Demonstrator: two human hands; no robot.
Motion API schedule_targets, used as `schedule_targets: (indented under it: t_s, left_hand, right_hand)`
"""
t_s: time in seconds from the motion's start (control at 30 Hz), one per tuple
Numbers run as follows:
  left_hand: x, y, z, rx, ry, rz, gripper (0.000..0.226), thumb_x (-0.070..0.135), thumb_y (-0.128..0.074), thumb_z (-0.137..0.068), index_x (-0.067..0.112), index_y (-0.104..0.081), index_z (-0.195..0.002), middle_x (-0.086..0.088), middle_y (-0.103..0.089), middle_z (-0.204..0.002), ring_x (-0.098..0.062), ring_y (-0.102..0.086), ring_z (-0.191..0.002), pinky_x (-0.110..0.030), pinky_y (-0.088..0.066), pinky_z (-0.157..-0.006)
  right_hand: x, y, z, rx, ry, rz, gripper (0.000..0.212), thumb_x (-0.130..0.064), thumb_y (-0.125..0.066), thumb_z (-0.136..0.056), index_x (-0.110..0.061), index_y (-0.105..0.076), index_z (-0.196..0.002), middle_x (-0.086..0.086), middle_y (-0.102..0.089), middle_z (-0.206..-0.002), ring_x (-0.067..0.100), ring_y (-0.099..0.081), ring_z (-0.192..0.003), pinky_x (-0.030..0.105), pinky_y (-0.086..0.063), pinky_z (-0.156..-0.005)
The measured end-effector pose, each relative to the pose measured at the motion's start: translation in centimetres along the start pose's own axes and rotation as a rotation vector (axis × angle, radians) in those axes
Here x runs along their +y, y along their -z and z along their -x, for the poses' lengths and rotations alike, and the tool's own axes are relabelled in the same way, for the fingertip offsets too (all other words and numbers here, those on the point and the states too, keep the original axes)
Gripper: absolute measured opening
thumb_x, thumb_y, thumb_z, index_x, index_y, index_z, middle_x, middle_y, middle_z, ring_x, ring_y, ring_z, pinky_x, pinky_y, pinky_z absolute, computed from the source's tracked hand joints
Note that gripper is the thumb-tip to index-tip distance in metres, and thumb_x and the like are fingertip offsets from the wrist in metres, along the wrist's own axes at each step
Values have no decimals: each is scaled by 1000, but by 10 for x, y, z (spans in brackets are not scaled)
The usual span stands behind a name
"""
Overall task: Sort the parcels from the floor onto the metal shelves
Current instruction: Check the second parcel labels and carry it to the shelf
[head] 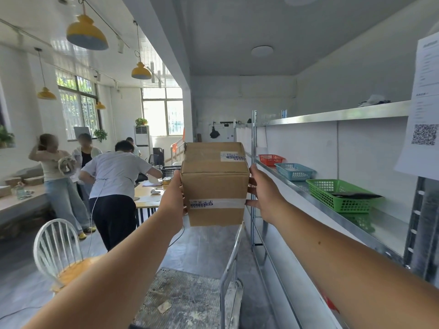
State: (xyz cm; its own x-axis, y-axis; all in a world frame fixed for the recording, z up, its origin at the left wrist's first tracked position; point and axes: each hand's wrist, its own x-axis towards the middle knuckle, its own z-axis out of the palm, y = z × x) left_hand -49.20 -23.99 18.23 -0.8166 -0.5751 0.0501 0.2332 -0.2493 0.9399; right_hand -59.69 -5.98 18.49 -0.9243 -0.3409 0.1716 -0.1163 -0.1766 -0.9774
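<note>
A brown cardboard parcel (pixel 215 184) with white tape and a printed label is held up in the air at chest height, in the middle of the view. My left hand (pixel 174 200) presses its left side and my right hand (pixel 262 193) presses its right side. Both arms are stretched forward. The metal shelves (pixel 332 115) run along the right wall, just right of the parcel. The floor where parcels lie is not in sight.
A green basket (pixel 342 194), a blue basket (pixel 295 171) and a red basket (pixel 270 159) sit on the middle shelf. A metal cart (pixel 187 298) stands below my arms. A white chair (pixel 59 252) is at the left. Several people stand at a table (pixel 147 195).
</note>
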Motion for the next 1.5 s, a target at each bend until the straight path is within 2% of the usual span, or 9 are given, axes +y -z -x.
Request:
schedule_targets:
  t_s: [0.23, 0.43, 0.73, 0.87, 0.93, 1.07, 1.17, 1.3, 1.5]
  left_hand:
    - [0, 6, 4, -42, -16, 51, 40, 61, -40, -107, 33, -68, -102, 3, -71, -110, -25, -66, -110, -46, -53, -106]
    - [4, 6, 2, -34, -48, 81, 50, 61, -39, -107, 24, -73, -110, -5, -71, -112, -26, -65, -102, -48, -50, -108]
    - [21, 2, 4, -45, -33, 130, 57, 65, -41, -105, 18, -73, -95, -7, -78, -110, -29, -71, -109, -52, -52, -111]
    - [26, 2, -1, 6, -17, 103, 56, 68, -38, -105, 23, -68, -88, -8, -82, -100, -19, -72, -89, -37, -57, -84]
    - [27, 1, -3, 26, -35, 55, 57, 68, -33, -105, 25, -63, -82, -16, -79, -108, -15, -73, -74, -40, -57, -88]
    - [26, 6, -8, 47, 18, 121, 67, 77, -39, -98, 18, -50, -66, 4, -64, -53, -13, -69, -52, -33, -51, -70]
    - [23, 10, -13, -3, -5, 142, 79, 93, -42, -77, 22, -69, -97, -5, -73, -100, -32, -74, -102, -54, -58, -99]
    - [25, 10, -10, 40, -39, 51, 69, 78, -33, -98, 20, -68, -91, 2, -71, -83, -21, -68, -80, -32, -55, -72]
    - [29, 13, -8, -7, -67, 116, 78, 83, -38, -94, 22, -68, -133, -8, -71, -137, -34, -70, -123, -58, -52, -109]
  right_hand:
    - [-8, 1, 2, 16, 23, -19, 39, -53, -42, -110, -28, -73, -107, -1, -75, -98, 19, -72, -91, 41, -58, -79]
    - [-16, -3, 5, 37, 27, 5, 37, -61, -48, -104, -34, -74, -100, 4, -75, -127, 33, -64, -129, 58, -45, -117]
    - [-23, -7, 8, 29, 86, 70, 44, -50, -39, -111, -28, -72, -92, 1, -78, -101, 26, -70, -110, 52, -50, -112]
    - [-23, -6, 6, 40, 80, 42, 46, -56, -41, -109, -26, -73, -94, -1, -79, -92, 28, -73, -102, 51, -53, -104]
    - [-25, -5, 6, 48, 75, 24, 47, -57, -42, -108, -24, -73, -97, 1, -78, -94, 33, -73, -103, 51, -56, -99]
    - [-23, -2, 5, 60, 63, 9, 62, -62, -42, -106, -20, -79, -79, 8, -81, -87, 43, -75, -104, 57, -58, -101]
    - [-21, -2, 4, 61, 58, -6, 63, -64, -44, -104, -18, -78, -76, 13, -81, -95, 46, -75, -108, 61, -57, -103]
    - [-22, 0, 3, 42, 79, -17, 53, -59, -50, -104, -33, -86, -75, 4, -84, -96, 34, -77, -106, 56, -58, -103]
    - [-27, 4, 9, -35, 117, 0, 28, -31, -59, -105, -19, -80, -90, 0, -82, -82, 24, -74, -82, 35, -53, -70]
